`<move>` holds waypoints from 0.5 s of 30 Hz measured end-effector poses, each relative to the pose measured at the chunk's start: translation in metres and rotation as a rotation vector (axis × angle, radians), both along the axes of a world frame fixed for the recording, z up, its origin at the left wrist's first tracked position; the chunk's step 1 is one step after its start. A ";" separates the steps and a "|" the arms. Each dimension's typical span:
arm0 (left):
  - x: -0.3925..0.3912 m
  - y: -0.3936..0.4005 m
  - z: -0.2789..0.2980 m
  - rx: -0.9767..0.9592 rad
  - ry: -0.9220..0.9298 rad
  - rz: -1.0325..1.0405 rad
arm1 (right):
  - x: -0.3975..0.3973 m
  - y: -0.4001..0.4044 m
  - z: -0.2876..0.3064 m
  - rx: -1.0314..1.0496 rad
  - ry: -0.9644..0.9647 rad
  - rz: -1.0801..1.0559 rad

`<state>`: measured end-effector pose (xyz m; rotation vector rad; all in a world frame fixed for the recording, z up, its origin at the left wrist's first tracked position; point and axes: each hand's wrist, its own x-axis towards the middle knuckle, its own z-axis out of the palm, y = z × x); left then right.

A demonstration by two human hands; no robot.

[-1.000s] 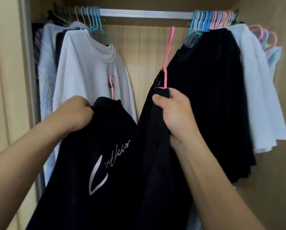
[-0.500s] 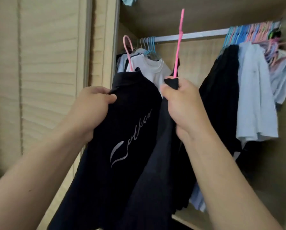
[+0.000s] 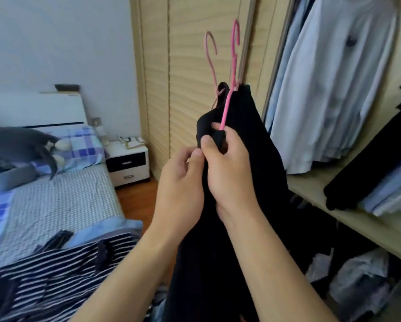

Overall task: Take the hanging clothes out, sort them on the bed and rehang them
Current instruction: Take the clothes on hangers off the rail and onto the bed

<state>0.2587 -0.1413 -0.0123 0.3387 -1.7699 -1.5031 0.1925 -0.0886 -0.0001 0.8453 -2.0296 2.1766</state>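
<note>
Fingers (image 3: pixel 214 126) of my right hand (image 3: pixel 229 166) curl tight round the black clothes (image 3: pixel 248 145) and both pink hangers (image 3: pixel 225 66) rising above them, bunched for carrying, while my left hand (image 3: pixel 181 180) alongside, loosely curled, holds nothing I can see, the bed (image 3: pixel 55 201) lying leftward.

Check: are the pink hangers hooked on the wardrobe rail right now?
No: both pink hangers stand free in the air with the black clothes, gripped in the right hand, in front of the slatted wardrobe door.
</note>
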 end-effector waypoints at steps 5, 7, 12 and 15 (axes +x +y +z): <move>0.092 -0.057 -0.047 -0.081 -0.174 -0.049 | 0.065 -0.049 -0.060 0.074 -0.252 0.301; 0.129 -0.088 -0.052 -0.112 -0.290 -0.142 | 0.092 -0.070 -0.074 0.059 -0.286 0.382; 0.224 -0.161 -0.063 0.048 -0.386 -0.327 | 0.168 -0.139 -0.094 0.011 -0.371 0.431; 0.253 -0.178 -0.080 0.060 -0.462 -0.410 | 0.185 -0.173 -0.094 0.007 -0.467 0.253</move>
